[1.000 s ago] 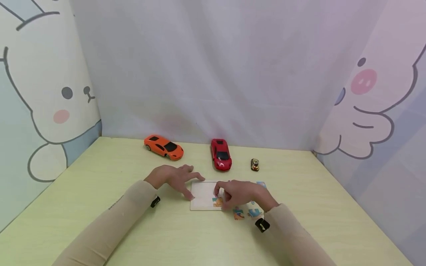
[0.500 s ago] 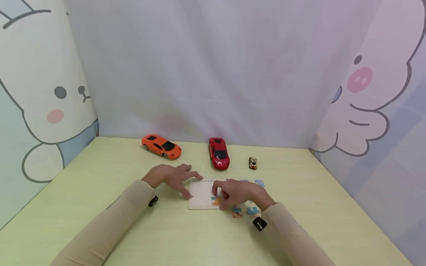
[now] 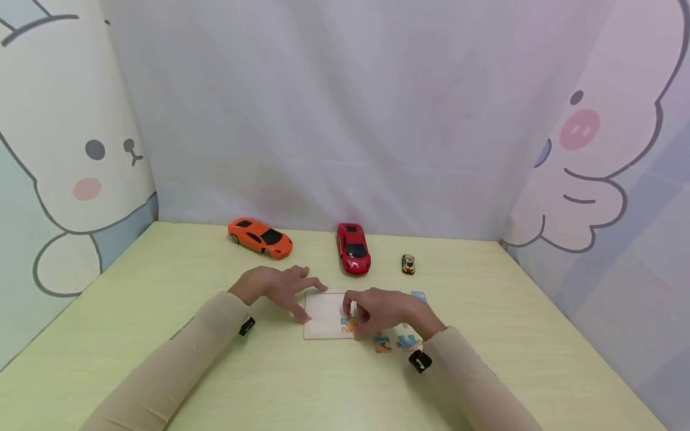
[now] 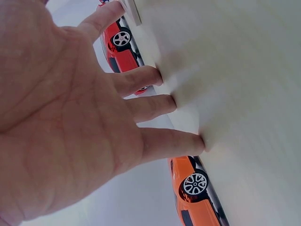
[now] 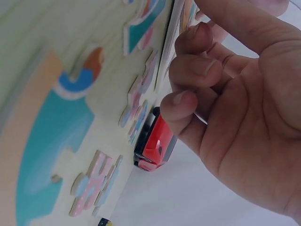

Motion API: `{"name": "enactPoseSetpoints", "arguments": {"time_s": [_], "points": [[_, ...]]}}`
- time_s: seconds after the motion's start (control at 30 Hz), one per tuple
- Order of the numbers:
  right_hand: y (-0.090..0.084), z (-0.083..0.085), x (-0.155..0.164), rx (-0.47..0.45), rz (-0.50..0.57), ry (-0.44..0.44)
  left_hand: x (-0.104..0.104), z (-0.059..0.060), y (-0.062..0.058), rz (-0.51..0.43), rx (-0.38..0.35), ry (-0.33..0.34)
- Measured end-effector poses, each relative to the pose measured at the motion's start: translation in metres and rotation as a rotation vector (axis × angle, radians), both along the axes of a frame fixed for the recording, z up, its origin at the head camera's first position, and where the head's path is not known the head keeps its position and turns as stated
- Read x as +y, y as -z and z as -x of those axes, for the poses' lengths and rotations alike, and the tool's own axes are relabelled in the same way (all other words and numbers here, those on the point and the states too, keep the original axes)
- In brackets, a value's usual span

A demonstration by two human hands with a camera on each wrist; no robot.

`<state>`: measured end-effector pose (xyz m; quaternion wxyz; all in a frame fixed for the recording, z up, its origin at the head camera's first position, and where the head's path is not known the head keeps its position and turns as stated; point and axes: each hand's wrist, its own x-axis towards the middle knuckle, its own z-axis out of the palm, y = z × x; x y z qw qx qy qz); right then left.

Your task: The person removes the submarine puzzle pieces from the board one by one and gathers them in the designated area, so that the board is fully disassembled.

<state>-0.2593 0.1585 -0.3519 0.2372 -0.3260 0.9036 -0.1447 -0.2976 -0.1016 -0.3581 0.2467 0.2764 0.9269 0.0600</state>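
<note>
On the pale green bench (image 3: 162, 335) a white puzzle board (image 3: 322, 311) lies flat between the two hands. The left hand (image 3: 277, 287) rests at the board's left edge with its grip spread: the fingers (image 4: 155, 106) are straight and fanned, and their tips press down on the bench top, as the left wrist view shows; one finger reaches the corner of the board. It holds nothing.

The right hand (image 3: 385, 311) hovers over the right part of the board with its fingers (image 5: 193, 70) curled inward. Its fingertips sit at an orange puzzle piece (image 3: 349, 325) already on the board; whether they actually pinch that piece I cannot tell, since the hand covers it in the head view and the right wrist view shows only the curled fingers beside the board's edge.

Loose puzzle pieces (image 3: 396, 342), teal, blue and orange, lie on the bench just below the right hand, and a few more (image 3: 417, 296) peek out beyond it. In the right wrist view further pink and blue pieces (image 5: 94, 188) lie flat nearby.

At the far side of the bench stand an orange toy car (image 3: 260, 237), a red toy car (image 3: 353, 248) and a small yellow toy car (image 3: 408, 263), well apart from the board. Cartoon animal curtains (image 3: 70, 155) hang on both sides. No writing or brand can be read on anything.
</note>
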Motion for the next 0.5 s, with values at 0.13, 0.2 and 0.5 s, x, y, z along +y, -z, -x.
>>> {"name": "enactPoseSetpoints", "arguments": {"time_s": [0.13,0.2,0.5], "points": [[-0.0037,-0.0007,0.0001,-0.016,0.021,0.015,0.0004,0.0005,0.0004,0.001,-0.002,-0.002],[-0.0049,-0.0011,-0.0003,-0.016,0.036,0.016,0.0007,0.0003,0.0004,0.002,0.000,-0.002],[-0.0040,0.0028,-0.0002,0.034,0.077,0.005,0.0006,0.0007,-0.0005,0.003,0.007,0.005]]}}
